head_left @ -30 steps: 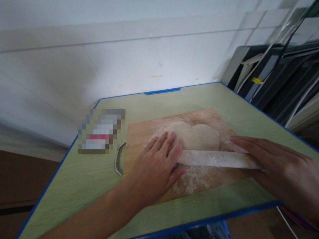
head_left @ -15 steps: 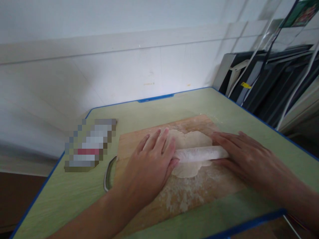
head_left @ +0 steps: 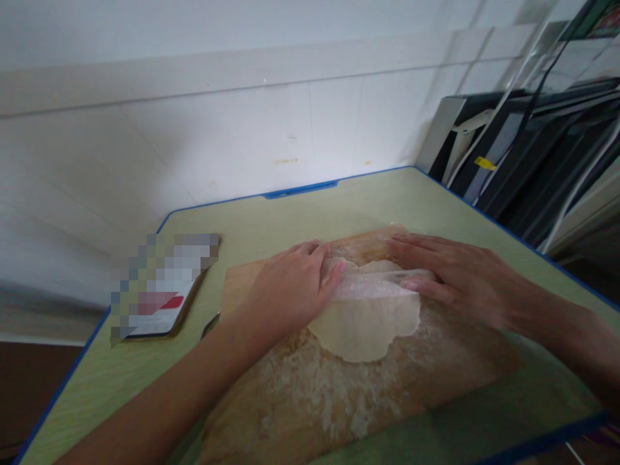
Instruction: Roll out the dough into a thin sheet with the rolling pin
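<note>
Head view, and from where I stand the left hand (head_left: 295, 281) and right hand (head_left: 465, 278) are apart, one laid over each end of a pale, floury pin (head_left: 363, 287) at the centre of the frame; whether either grips it, I cannot tell. Beneath the pin is the dough (head_left: 368, 326), a thin, ragged-edged sheet on a flour-dusted board (head_left: 310, 400). Over at the left of the frame, a partly blurred phone (head_left: 165, 323) lies on the green bench (head_left: 261, 242).

The dough (head_left: 365, 326), floured board (head_left: 271, 407) and table (head_left: 242, 226) suggest a home.
</note>
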Available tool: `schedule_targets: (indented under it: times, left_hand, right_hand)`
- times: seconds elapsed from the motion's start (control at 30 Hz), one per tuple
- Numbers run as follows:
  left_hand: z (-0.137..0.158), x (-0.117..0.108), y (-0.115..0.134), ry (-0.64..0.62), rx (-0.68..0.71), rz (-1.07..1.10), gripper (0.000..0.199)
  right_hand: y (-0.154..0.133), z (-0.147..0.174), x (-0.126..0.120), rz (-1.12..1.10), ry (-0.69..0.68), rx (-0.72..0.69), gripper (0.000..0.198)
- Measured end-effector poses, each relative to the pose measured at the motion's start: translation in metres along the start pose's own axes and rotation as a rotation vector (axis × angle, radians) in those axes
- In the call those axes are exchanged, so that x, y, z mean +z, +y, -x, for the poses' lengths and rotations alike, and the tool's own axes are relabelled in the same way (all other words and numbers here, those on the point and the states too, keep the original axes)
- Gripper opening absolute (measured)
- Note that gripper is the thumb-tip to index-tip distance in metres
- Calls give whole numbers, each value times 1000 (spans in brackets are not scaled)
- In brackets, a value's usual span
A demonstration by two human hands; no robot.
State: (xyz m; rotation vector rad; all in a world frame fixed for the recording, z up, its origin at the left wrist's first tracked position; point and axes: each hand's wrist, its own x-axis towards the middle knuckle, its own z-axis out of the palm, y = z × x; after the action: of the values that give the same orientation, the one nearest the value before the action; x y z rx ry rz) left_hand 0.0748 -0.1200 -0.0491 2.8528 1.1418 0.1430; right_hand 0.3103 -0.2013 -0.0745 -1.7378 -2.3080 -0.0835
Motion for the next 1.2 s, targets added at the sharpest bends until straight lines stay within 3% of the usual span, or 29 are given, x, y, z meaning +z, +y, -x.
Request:
schedule_targets:
  times: [0.13,0.3,0.73,0.93,1.2]
  left_hand:
    - [-8,-3,-1,-62,-49,-6,40]
    - [-13,-5,-2,-54,-76,-99,41]
    - [-34,0,-7,68,-101,-166,47]
    - [-44,3,-10,82,-102,-149,48]
    - [-57,7,-13,51,-109,-148,49]
  right_hand:
    - [4,-12,-2,-59,-56,1,65]
    - [4,-19,1,-72,-31,43,69]
    - [12,-38,4,-90,26,139,55]
    - [17,-52,3,-46,-34,128,48]
    - [18,-61,4,8,9,181,47]
